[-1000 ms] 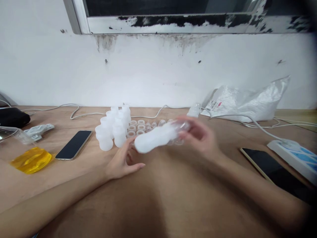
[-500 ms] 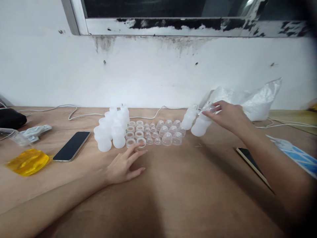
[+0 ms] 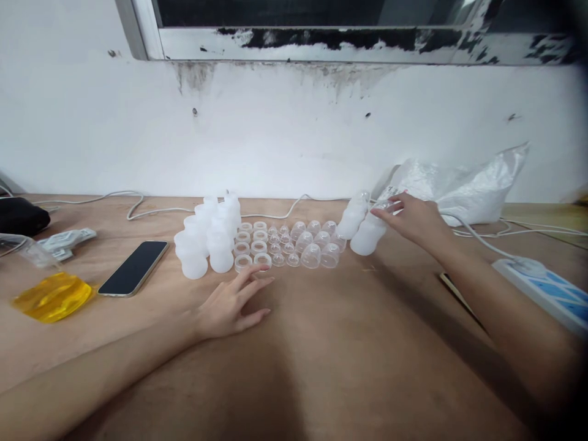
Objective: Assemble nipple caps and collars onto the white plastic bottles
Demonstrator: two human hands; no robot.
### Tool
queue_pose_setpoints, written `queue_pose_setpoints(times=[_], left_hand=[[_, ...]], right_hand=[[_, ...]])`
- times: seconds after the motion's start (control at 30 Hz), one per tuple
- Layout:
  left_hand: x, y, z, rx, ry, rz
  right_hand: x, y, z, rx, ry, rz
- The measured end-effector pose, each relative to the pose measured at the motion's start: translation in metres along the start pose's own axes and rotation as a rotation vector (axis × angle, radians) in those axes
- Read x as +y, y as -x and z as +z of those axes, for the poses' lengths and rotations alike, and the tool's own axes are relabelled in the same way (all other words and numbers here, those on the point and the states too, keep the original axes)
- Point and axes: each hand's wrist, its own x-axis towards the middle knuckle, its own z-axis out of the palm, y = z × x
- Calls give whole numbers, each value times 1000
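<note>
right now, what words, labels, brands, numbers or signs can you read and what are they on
None can be read.
Plastic bag: small dark marks at its left end, too blurred to read.
White packets: too blurred to tell.
Power strip: blue panels, no legible lettering.
Bottle at the right hand: no lettering seen.

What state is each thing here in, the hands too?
Held bottle: capped, gripped near its top.
Right hand: fingers closed on that bottle's top.
Bottle behind: capped, unheld.
Left hand: holding nothing, fingers spread.
Left bottles: uncapped, standing grouped.
Rings: loose, in rows.
Teats: loose, in rows.
Domes: loose, in rows.
Left phone: flat, screen dark.
Bag: crumpled.
</note>
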Motion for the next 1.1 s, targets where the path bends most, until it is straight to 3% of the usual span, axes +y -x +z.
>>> queue_pose_setpoints(times=[0.2,0.4,0.63,0.77,0.93,1.03,1.1], left_hand=[[0,0,0,-7,-23,0],[-1,0,1,-4,-26,14],[-2,0,1,-11,-37,7],[-2,1,1,-19,-35,8],[1,-1,-5,-129,-62,70],[0,-1,-12,-271,-113,122],[-2,0,-15,-341,-135,125]], right_hand=[[-3,2,4,27,-33,-18],[-7,1,7,13,12,68],[0,-2,12,21,-17,33],[-4,3,5,117,-16,-24],[-40,27,-12,301,-118,-273],[-68,57,-11,173,-222,-582],[-83,82,-3,-51,-224,-724]])
